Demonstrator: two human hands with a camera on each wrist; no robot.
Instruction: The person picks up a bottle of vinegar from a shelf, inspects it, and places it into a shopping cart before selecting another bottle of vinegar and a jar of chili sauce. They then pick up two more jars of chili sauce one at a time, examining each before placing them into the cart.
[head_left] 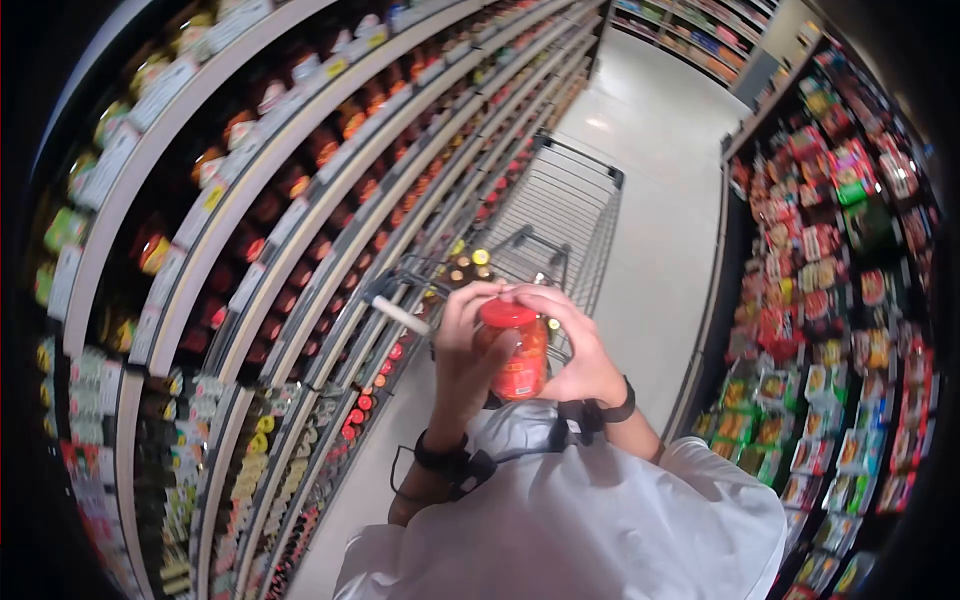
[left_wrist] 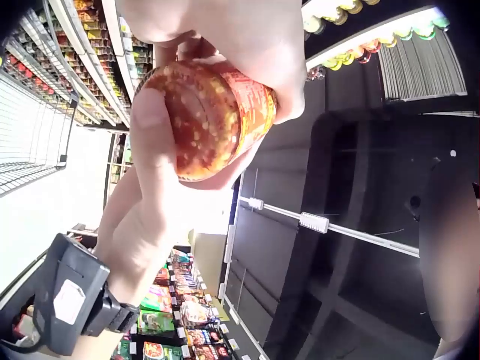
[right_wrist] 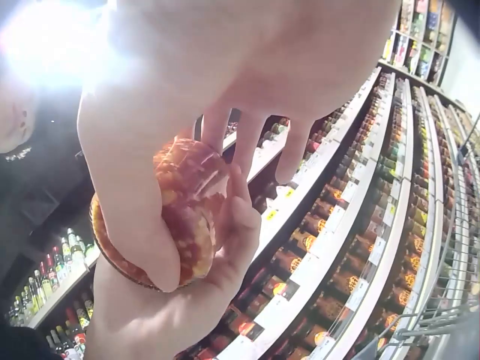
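A glass jar (head_left: 520, 365) with a red lid and red-orange contents is held upright between both hands, in front of the white shirt. The left hand (head_left: 468, 350) grips its left side, thumb across the front; the right hand (head_left: 580, 350) curls round its right side, fingers near the lid. In the left wrist view the jar's base (left_wrist: 199, 124) shows chunky red contents, with the right hand's thumb (left_wrist: 154, 142) against it. The right wrist view shows the jar (right_wrist: 187, 217) between the right hand (right_wrist: 225, 60) above and the left hand (right_wrist: 172, 315) below.
A wire shopping cart (head_left: 560, 200) stands just ahead, with several yellow-capped bottles (head_left: 470, 268) at its near end. Long shelves of jars (head_left: 330, 200) run along the left. On the right, a display rack (head_left: 800, 290) holds colourful packets. Pale floor (head_left: 650, 180) lies between cart and rack.
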